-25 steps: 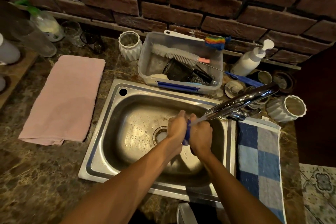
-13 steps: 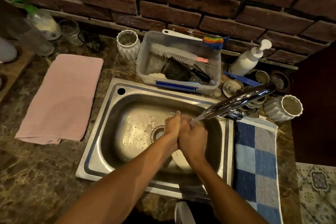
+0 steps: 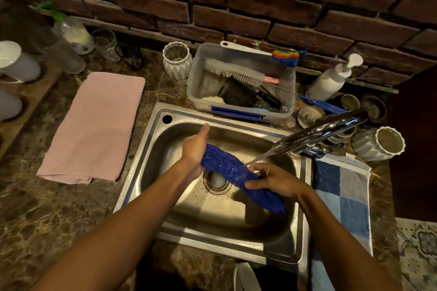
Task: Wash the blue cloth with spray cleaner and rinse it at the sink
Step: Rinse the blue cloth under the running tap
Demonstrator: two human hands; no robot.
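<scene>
Here, blue cloth (image 3: 238, 173) stretched between left hand (image 3: 195, 149) and right hand (image 3: 275, 178), over sink (image 3: 151, 163)

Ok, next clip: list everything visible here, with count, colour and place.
blue cloth: 1, blue, stretched between both hands over the sink, under the water stream
sink: 1, steel, centre
faucet: 1, chrome, right of the sink, running
pink towel: 1, pink, counter left of the sink
checked towel: 1, blue and grey, right of the sink
plastic tub: 1, clear, behind the sink, holds brushes
pump bottle: 1, white, back right
ribbed cups: 2, white, one left of the tub, one far right
spray bottle: 1, clear with green top, back left
glasses: several, clear, back left
left hand: grips the cloth's upper end
right hand: grips the cloth lower down
</scene>
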